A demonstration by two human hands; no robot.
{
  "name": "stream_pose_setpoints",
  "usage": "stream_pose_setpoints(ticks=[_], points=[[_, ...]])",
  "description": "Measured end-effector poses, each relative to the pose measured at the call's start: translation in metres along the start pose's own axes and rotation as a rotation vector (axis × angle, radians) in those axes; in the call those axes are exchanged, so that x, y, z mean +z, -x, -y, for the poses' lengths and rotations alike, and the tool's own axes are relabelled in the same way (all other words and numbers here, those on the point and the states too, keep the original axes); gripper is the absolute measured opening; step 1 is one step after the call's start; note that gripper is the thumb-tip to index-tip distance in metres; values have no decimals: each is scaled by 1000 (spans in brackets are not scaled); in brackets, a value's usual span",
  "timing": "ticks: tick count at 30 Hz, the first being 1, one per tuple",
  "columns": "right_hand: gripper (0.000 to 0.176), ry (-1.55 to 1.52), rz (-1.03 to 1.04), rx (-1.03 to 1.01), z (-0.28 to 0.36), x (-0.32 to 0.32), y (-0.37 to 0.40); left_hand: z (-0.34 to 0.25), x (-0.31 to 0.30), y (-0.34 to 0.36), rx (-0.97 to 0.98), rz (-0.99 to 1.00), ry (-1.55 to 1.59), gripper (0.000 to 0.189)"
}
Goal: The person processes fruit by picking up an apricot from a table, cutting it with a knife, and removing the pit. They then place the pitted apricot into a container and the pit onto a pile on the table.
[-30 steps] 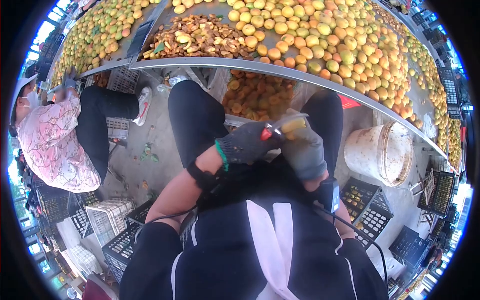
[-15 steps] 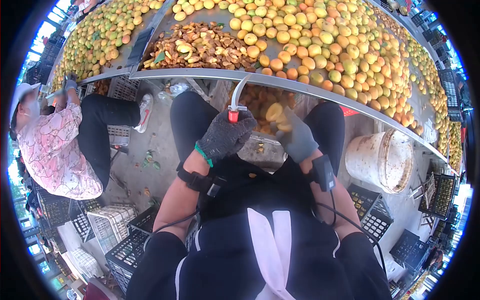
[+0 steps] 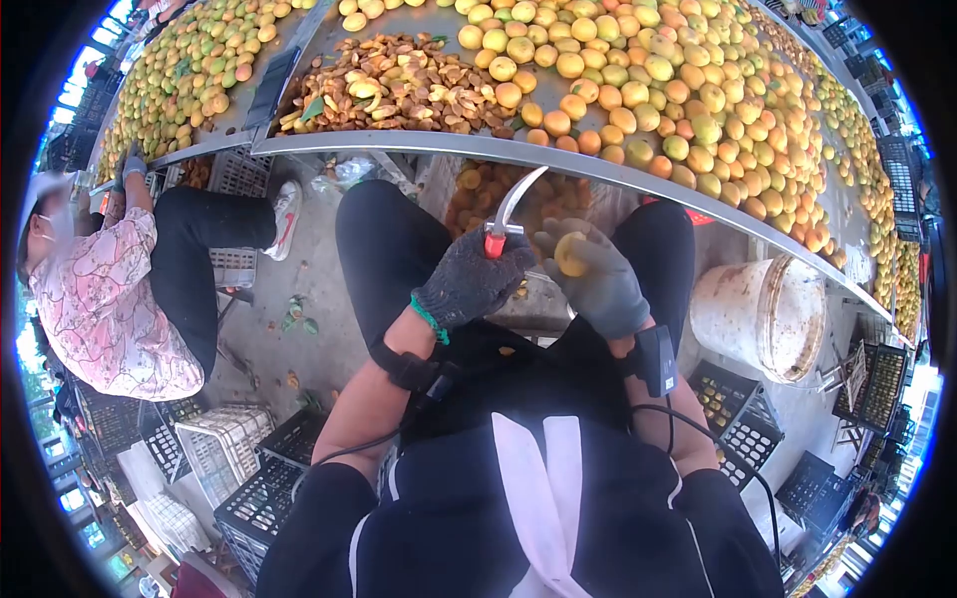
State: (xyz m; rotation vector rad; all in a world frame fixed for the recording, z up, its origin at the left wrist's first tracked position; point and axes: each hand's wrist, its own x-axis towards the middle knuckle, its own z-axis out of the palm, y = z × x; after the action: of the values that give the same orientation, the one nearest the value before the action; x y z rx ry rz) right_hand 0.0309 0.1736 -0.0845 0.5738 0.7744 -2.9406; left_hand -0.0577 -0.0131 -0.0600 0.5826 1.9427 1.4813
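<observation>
My left hand (image 3: 474, 277), in a dark grey knit glove with a green cuff, is wrapped round the red handle of a curved knife (image 3: 518, 196). The blade points up and to the right, its tip near the table's front rim. Just to the right, my right hand (image 3: 610, 289) wears a lighter grey glove and holds a yellow-orange apricot (image 3: 571, 255) between thumb and fingers. Blur hides whether that fruit is whole or cut. Both hands are close together above my lap. Below the table edge, a crate of orange fruit pieces (image 3: 477, 194) is partly hidden behind them.
A metal-rimmed table (image 3: 399, 143) bears many whole apricots (image 3: 688, 100) and a heap of brownish pieces (image 3: 399, 85). A stained white bucket (image 3: 743, 314) lies at right. Plastic crates (image 3: 224, 439) stand around me. A person in a pink patterned top (image 3: 110, 289) sits at left.
My left hand and the knife have shifted right, towards my right hand. My right hand has turned and come slightly down; two blurred yellow pieces showed there before, one shows now.
</observation>
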Motion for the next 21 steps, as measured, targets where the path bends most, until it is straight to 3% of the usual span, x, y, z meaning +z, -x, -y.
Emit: stream_pose_setpoints(ticks=[4, 6, 8, 9, 11, 15, 17, 19, 21], points=[[45, 34, 25, 19, 2, 23, 19, -15, -3, 2, 37, -11, 69, 15], [47, 120, 22, -14, 4, 28, 29, -24, -4, 5, -145, 18, 222, 15], [48, 538, -7, -18, 11, 31, 37, -21, -2, 7, -93, -1, 202, 15], [48, 536, -9, -21, 10, 27, 38, -20, -1, 9, -43, -22, 185, 15], [48, 883, -26, -69, 7, 19, 37, -25, -2, 12, -89, 1, 139, 16], [48, 721, -51, -55, 8, 32, 41, -24, -1, 18, -117, 41, 155, 17], [46, 633, 33, -222, 11, 38, 43, -27, -2, 21, -72, 40, 89, 17], [45, 638, 39, -218, 21, 39, 47, -29, -2, 24, -24, 44, 23, 17], [43, 643, 44, -219, 28, 40, 47, -26, -2, 24, -131, 57, 85, 16]])
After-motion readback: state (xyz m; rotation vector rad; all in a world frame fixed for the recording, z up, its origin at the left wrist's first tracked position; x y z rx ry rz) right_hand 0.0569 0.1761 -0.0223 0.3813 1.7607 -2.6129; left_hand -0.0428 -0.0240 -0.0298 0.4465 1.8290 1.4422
